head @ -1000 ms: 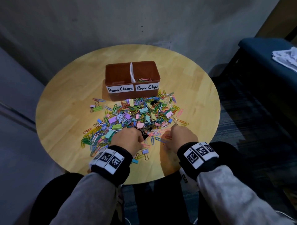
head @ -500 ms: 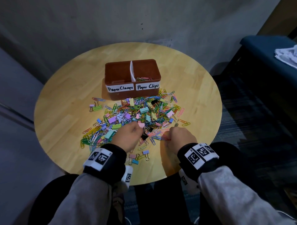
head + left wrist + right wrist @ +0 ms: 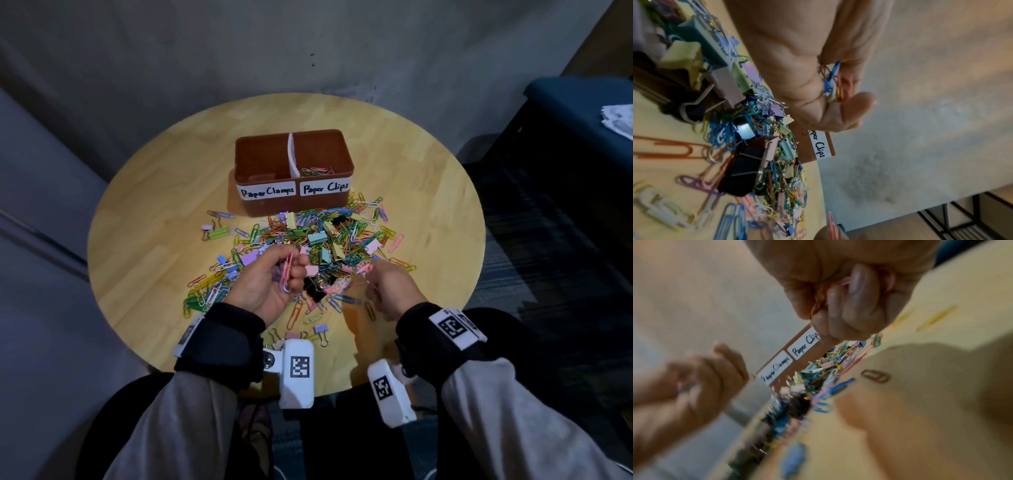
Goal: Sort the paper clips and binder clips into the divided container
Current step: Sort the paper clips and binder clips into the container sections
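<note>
A brown divided container point(image 3: 260, 161) stands at the table's middle, labelled "Paper Clamps" on the left and "Paper Clips" on the right. A few paper clips point(image 3: 317, 171) lie in its right half. In front of it spreads a pile of coloured paper clips and binder clips point(image 3: 329, 240). My left hand point(image 3: 274, 281) is raised above the pile's near left side, palm turned up, gripping a bunch of paper clips point(image 3: 833, 86). My right hand point(image 3: 387, 287) hovers at the pile's near right edge, fingers curled round pink and orange paper clips point(image 3: 844, 282).
The round wooden table point(image 3: 154, 212) has loose clips scattered toward its near edge point(image 3: 320, 330). A blue seat point(image 3: 575, 102) with white papers stands at the right. A grey wall lies behind the table.
My left hand has lifted off the pile and rolled palm up with a bunch of clips in it. My right hand has risen slightly from the pile's edge.
</note>
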The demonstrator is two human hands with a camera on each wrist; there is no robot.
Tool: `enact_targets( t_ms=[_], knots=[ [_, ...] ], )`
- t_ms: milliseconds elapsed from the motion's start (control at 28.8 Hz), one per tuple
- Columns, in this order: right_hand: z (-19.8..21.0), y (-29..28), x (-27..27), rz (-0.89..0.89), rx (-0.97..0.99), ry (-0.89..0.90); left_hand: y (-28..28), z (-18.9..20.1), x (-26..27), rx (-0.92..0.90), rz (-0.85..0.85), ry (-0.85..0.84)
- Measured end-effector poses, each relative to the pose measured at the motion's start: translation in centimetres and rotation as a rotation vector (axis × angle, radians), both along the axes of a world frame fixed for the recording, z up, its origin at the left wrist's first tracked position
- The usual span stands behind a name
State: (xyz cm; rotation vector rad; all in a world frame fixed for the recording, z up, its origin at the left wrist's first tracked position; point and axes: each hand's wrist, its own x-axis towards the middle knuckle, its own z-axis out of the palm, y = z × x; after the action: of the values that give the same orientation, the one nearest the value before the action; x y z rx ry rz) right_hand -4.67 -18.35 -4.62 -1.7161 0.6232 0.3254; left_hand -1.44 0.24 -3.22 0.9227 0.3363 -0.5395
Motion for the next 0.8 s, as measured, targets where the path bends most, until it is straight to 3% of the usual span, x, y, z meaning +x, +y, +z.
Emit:
enact_targets(
  t_ms=[139,243,313,382,452,521,660,729,799],
  knots=[
    [0.2,-0.3,-0.2,-0.132,0.575,0.005,0.3,-0.1,-0.1,-0.049,0.002,0.056],
    [0.0,-1.0,0.0,-0.151,0.802,-0.011,0.4,-0.4,-0.2,0.088,-0.043,0.067],
    [-0.1,-1.4,0.1,-0.148,0.885,0.005,0.4,-0.6,-0.5,0.410,-0.096,-0.030],
    [0.0,-1.7,0.2,-0.127,0.898,0.027,0.5,-1.0,-1.1,0.908,-0.199,-0.265],
    [0.1,-1.7,0.4,-0.115,0.808,0.040,0.7,-1.5,-1.6,1.326,-0.315,-0.478],
    [0.0,-1.6,1.0,-0.145,0.627,0.050,0.7,-1.9,-1.8,1.561,-0.433,-0.515],
    [-0.7,-1.1,1.7,-0.081,0.119,-0.075,0.2,-2.0,-1.6,1.769,-0.630,-0.480],
    [-0.9,-0.7,1.8,0.088,-0.145,-0.174,-0.2,-2.0,-1.6,1.812,-0.669,-0.490],
    [-0.8,-0.3,1.9,0.312,-0.467,-0.145,-0.4,-2.0,-1.6,1.827,-0.676,-0.494]
  ],
)
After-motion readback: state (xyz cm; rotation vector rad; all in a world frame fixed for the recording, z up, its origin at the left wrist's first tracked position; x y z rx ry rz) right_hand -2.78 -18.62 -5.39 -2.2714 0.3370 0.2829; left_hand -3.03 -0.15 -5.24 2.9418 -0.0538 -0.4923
